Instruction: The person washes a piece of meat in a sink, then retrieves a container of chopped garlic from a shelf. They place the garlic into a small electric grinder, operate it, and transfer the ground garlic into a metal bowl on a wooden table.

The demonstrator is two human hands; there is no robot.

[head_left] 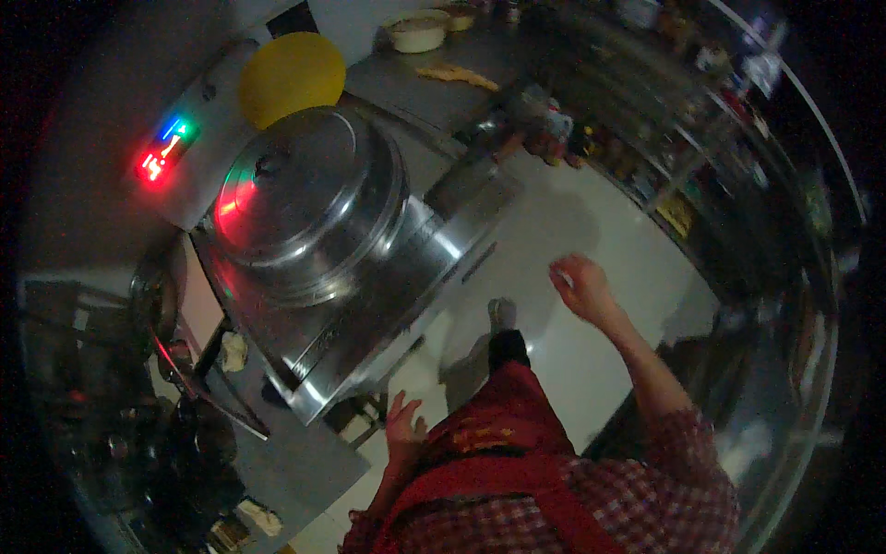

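My left hand (pixel 405 421) hangs beside the red apron (pixel 498 415), fingers apart and nothing visible in them. Out to the right, over the pale floor, is my right hand (pixel 581 285), its fingers loosely curled. A small pale spot shows between its thumb and fingers; blur hides whether that is an object or floor. Ahead to the left stands a stainless steel cooker (pixel 374 325) with a large round pot under a domed metal lid (pixel 304 187). Both hands are apart from it. Behind the lid rises a yellow round disc (pixel 294 77).
A lit red, green and blue display (pixel 166 152) glows on the panel behind the pot. At the back, a grey counter (pixel 443 104) holds a white basin (pixel 417 33). Shelves with assorted goods (pixel 664 152) line the right. Lower left, dark objects crowd a grey table (pixel 304 464).
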